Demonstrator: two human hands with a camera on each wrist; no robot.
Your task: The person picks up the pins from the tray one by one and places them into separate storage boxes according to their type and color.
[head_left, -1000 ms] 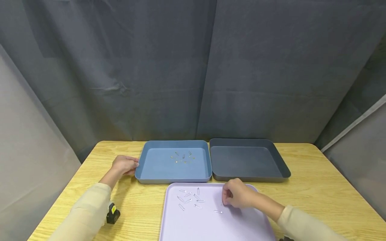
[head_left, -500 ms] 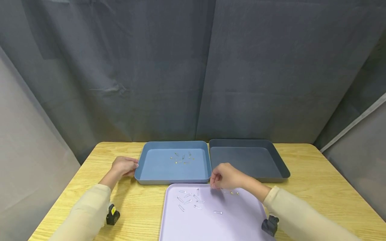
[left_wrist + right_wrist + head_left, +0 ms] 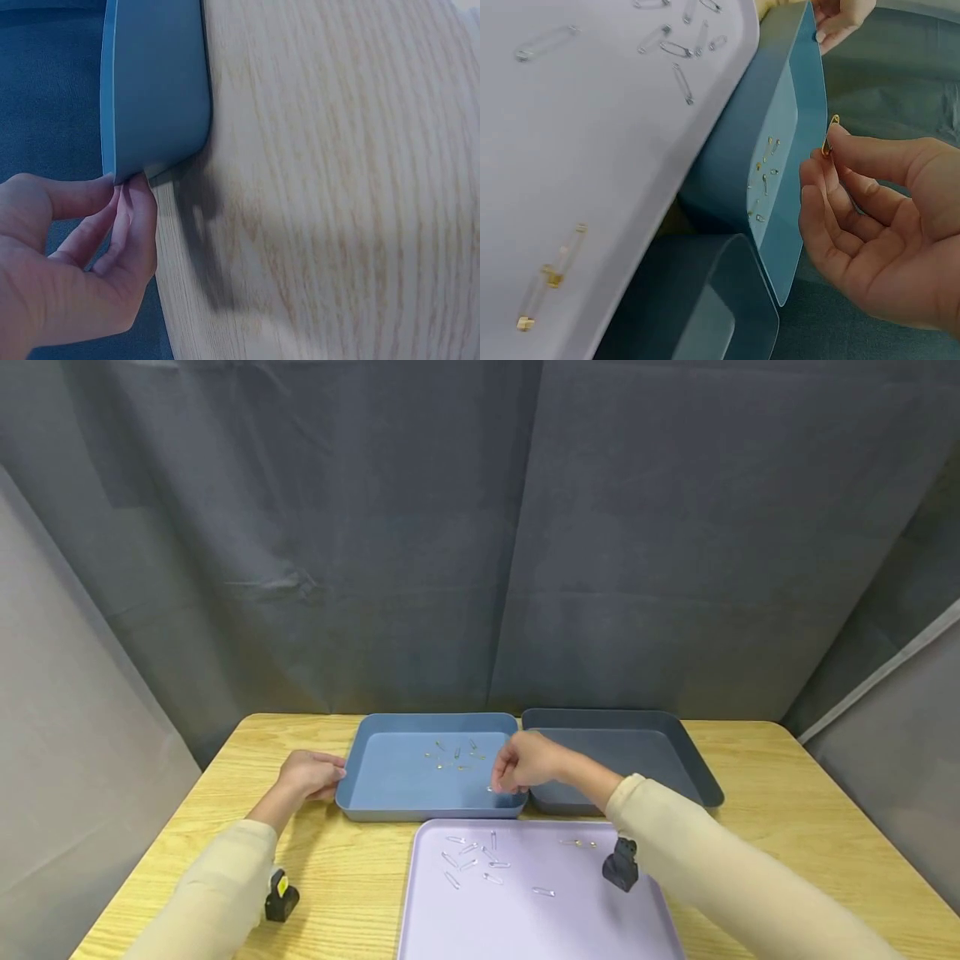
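Dark grey curtains hang behind a pale wooden table (image 3: 787, 827) on which we work. Our right hand (image 3: 525, 764) hovers over the near right corner of the blue tray (image 3: 390, 777), fingers curled, and between thumb and forefinger it pinches a small gold safety pin (image 3: 826, 137). That pin stands nearly upright at the fingertips (image 3: 838, 135), above the tray floor and apart from it. Below and to the left of the hand, a loose scatter of gold safety pins (image 3: 453, 753) lies toward the far middle of the same tray.

Our left hand (image 3: 309, 774) rests at the blue tray's left edge, thumb and fingers gripping its rim, as the left wrist view shows close up.

Just right of the blue tray, touching it, sits a dark grey tray (image 3: 660, 760); our right forearm crosses its near left corner. Nearer to us lies a lilac tray (image 3: 525, 927). It holds a cluster of silver safety pins (image 3: 472, 858) on its left part, one more silver pin (image 3: 543, 891) apart near the middle, and two gold pins (image 3: 577, 842) close to its far edge. Black wrist cameras (image 3: 620, 865) hang under both cream sleeves.
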